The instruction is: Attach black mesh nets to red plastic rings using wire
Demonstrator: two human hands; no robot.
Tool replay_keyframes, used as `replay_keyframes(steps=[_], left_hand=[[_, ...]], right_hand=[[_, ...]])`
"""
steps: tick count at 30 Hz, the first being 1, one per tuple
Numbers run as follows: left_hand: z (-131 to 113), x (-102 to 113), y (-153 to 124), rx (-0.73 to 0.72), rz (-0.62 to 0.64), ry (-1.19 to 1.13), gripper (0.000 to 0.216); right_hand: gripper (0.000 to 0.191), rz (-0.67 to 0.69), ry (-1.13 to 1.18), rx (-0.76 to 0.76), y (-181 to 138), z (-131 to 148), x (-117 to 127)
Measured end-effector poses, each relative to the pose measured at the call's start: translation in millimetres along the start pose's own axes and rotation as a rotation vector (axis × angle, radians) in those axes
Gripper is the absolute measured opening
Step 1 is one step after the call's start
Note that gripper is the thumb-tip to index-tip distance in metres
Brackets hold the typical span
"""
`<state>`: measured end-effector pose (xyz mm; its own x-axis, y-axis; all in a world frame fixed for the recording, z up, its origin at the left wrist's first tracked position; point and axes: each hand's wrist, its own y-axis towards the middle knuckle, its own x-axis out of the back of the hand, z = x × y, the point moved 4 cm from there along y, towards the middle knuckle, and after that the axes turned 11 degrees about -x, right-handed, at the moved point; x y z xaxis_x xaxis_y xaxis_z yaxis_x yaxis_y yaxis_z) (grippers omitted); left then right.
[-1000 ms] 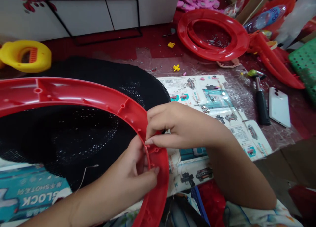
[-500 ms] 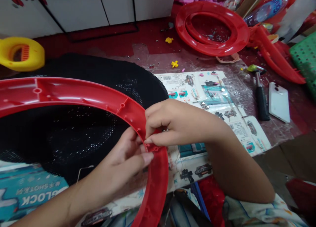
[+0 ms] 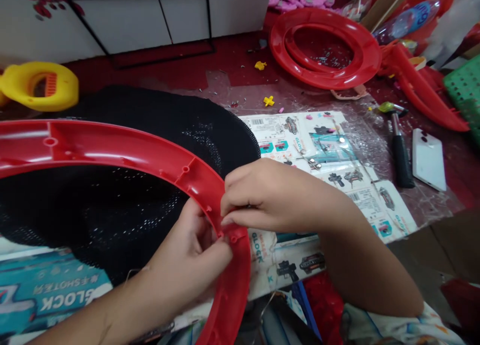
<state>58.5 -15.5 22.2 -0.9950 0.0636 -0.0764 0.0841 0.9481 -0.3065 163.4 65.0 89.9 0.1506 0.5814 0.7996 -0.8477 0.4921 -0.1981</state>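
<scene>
A large red plastic ring (image 3: 123, 152) lies over a sheet of black mesh (image 3: 123, 210) in front of me. My right hand (image 3: 270, 197) is closed, its fingers pinched on the ring's right side near a small boss. My left hand (image 3: 187, 260) comes up from below inside the ring, fingers curled against the ring's inner edge and the mesh there. Both hands meet at the same spot on the ring. What the fingertips pinch is hidden.
A second red ring (image 3: 324, 47) lies at the back right beside long red parts (image 3: 423, 95). A hammer (image 3: 399, 145) and white phone (image 3: 427, 160) rest on plastic-covered printed cards (image 3: 318, 145). A yellow plastic piece (image 3: 39, 85) sits far left; a green crate (image 3: 465, 92) far right.
My left hand shifted along the ring's inner edge, its thumb lifting off the rim and the fingers curling tighter. My right hand kept its pinch at the same spot.
</scene>
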Motion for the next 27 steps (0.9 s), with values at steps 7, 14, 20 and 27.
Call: replay_keyframes(steps=[7, 14, 20, 27], left_hand=[[-2, 5, 4, -0.016, 0.113, 0.148, 0.029], [-3, 7, 6, -0.064, 0.146, 0.17, 0.029], [-3, -2, 2, 0.053, 0.236, -0.035, 0.033], [-2, -1, 1, -0.015, 0.261, -0.003, 0.041]], right_hand=[[0.017, 0.043, 0.021, -0.208, -1, 5, 2], [0.009, -0.01, 0.305, -0.328, -2, 3, -4], [0.02, -0.132, -0.051, 0.11, -4, 6, 1], [0.027, -0.146, -0.149, 0.194, -3, 6, -2]])
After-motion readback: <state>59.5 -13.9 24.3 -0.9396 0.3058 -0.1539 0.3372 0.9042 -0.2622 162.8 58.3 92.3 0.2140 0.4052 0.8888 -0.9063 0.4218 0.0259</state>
